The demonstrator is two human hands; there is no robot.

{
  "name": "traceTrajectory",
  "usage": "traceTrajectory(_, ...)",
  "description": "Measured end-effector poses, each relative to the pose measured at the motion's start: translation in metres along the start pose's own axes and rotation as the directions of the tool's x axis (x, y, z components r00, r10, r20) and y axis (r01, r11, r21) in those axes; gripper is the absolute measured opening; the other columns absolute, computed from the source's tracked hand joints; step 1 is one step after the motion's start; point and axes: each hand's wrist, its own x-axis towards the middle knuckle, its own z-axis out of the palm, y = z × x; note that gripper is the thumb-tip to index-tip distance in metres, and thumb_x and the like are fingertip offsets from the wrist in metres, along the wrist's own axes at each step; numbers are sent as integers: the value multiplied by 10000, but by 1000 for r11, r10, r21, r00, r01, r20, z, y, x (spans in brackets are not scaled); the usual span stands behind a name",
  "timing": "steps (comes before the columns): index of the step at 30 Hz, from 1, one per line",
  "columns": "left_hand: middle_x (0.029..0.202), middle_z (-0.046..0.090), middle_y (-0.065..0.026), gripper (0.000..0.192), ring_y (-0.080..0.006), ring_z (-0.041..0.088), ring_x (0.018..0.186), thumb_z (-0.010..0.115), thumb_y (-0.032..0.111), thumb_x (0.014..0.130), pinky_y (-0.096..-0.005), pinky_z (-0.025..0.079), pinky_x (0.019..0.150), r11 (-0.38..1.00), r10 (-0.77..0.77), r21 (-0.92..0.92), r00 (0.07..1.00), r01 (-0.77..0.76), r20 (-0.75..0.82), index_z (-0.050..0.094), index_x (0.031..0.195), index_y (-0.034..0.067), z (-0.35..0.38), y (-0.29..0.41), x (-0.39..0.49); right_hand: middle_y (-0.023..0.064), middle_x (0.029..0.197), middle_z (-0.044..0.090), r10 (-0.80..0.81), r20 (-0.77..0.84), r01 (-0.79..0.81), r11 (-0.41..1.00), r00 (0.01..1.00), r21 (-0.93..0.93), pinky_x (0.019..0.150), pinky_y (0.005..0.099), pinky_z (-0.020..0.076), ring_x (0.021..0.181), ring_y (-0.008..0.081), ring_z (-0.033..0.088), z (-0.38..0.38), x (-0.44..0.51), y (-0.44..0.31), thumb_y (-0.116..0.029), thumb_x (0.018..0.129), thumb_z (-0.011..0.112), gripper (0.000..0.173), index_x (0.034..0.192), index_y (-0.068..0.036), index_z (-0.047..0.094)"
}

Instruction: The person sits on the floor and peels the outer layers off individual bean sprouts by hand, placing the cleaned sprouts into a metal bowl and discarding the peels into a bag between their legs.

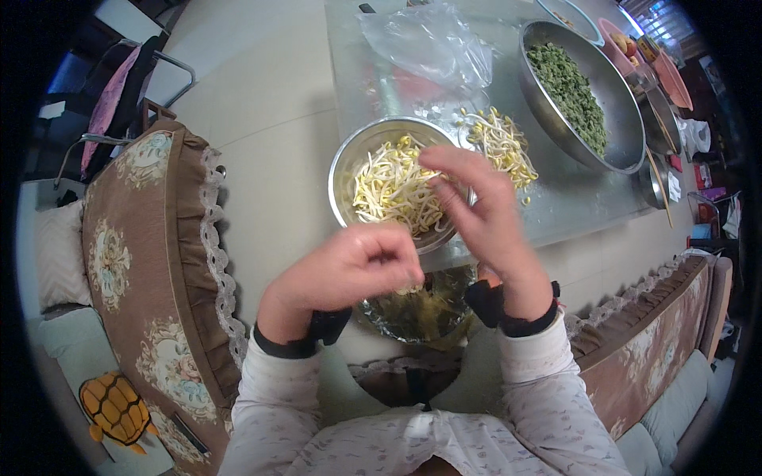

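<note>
A metal bowl [338, 172] holds soybean sprouts [390, 184] with white stems and yellow heads. Over the bowl's right side is my right hand [485, 199], thumb and forefinger apart, with nothing visible between them. My left hand [351, 262] hovers at the bowl's near rim, its fingers curled and the thumb against them. Blur hides whether a scrap is pinched there. Beneath my hands, a round bin with a dark shiny liner [417, 321] stands below the table edge. A loose pile of sprouts [503, 146] lies on the table right of the bowl.
On the glass-topped table [571, 202] are a clear plastic bag [434, 47] and a large metal basin [619, 125] of chopped greens [568, 95]. Chopsticks [659, 187] and smaller bowls stand farther right. Sofas with brown floral covers [131, 250] flank me.
</note>
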Motion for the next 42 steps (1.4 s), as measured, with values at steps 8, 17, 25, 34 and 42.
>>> traceTrajectory(8, 674, 546, -54, 234, -196, 546, 603, 750, 202, 759, -327, 417, 549, 692, -190, 719, 976, 60, 102, 589, 685, 49, 22, -11, 9, 44, 957, 678, 446, -94, -449, 894, 890, -11, 814, 233, 490, 885, 81, 612, -62, 2, 36, -59, 928, 620, 159, 1053, 36, 647)
traceTrajectory(17, 689, 586, -91, 253, -289, 594, 665, 704, 242, 764, -404, 432, 595, 597, -257, 801, 957, 46, 136, 565, 677, 50, 30, -21, 15, 163, 1152, 621, 492, -168, -482, 630, 854, -608, 897, 447, 494, 1084, 351, 597, -91, -17, 76, -192, 740, 752, 512, 1222, -127, 592)
traceTrajectory(25, 726, 550, -74, 287, -266, 573, 680, 740, 289, 784, -377, 434, 603, 667, -109, 743, 981, -48, 162, 577, 740, 57, 36, -24, 15, 168, 1029, 639, 493, -230, -515, 581, 839, -631, 831, 445, 515, 986, 350, 630, -62, -19, 93, -162, 742, 741, 439, 1163, -118, 625)
traceTrajectory(34, 823, 574, -37, 182, -131, 575, 714, 735, 150, 827, -274, 464, 644, 865, 44, 498, 997, -70, 63, 662, 940, 27, 39, -24, 18, 182, 857, 692, 324, -336, -446, 799, 884, -403, 722, 368, 536, 780, 311, 693, -77, -10, 84, -20, 798, 630, 115, 905, -13, 671)
traceTrajectory(42, 1138, 576, -90, 313, -192, 604, 1031, 534, 153, 992, -319, 498, 901, 905, -18, -402, 933, -137, -359, 521, 1263, -3, 43, -35, 36, 26, 764, 635, 634, -107, -579, 753, 766, 314, 573, 243, 482, 645, 91, 594, -81, 4, 47, -32, 846, 642, 93, 930, 8, 641)
